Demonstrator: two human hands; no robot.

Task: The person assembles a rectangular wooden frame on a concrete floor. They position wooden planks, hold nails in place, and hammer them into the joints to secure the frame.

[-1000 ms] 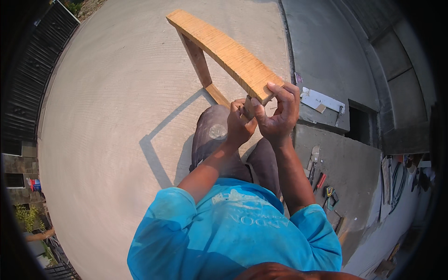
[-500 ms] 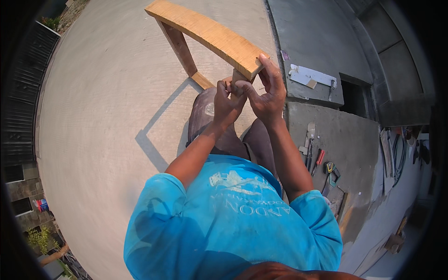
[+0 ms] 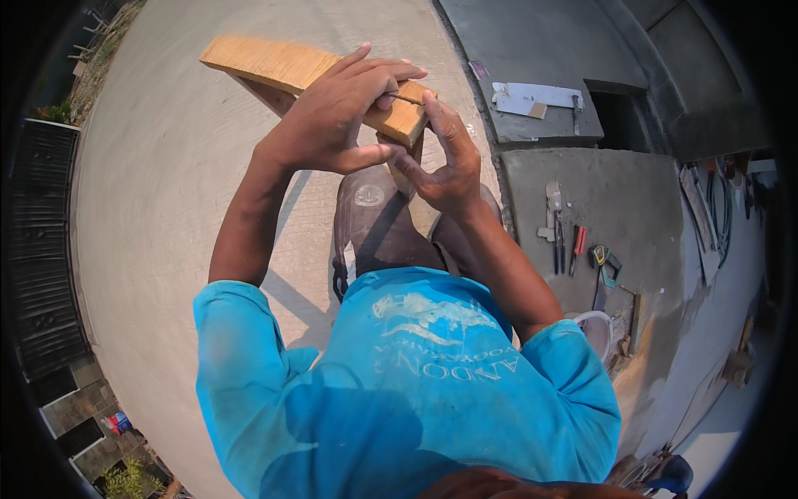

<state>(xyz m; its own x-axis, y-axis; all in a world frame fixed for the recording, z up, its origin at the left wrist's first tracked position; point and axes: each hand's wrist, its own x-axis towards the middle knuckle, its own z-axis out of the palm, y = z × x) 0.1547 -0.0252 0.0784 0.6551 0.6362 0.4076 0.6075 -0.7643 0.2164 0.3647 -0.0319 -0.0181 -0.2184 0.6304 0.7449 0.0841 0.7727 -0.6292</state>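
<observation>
A wooden frame with a broad, pale, slightly curved top rail stands tilted in front of me, its near end between my hands. My left hand reaches over this end, some fingers stretched out, its thumb below the rail. One curled left finger meets a thin dark nail-like rod lying across the rail's end. My right hand grips the frame's near corner, index fingertip at the other end of the rod and thumb lower by the leg. The fingers partly hide the rod and the frame's lower part.
On the grey concrete slab to my right lie red-handled pliers, dark-handled pliers, and a handsaw with a green and yellow handle. A white board lies farther off beside a dark opening. A white bucket stands by my right elbow.
My left hand has moved up from below the rail to over its end, fingers spreading. The thin rod now shows on top. The frame has shifted left and lower in view.
</observation>
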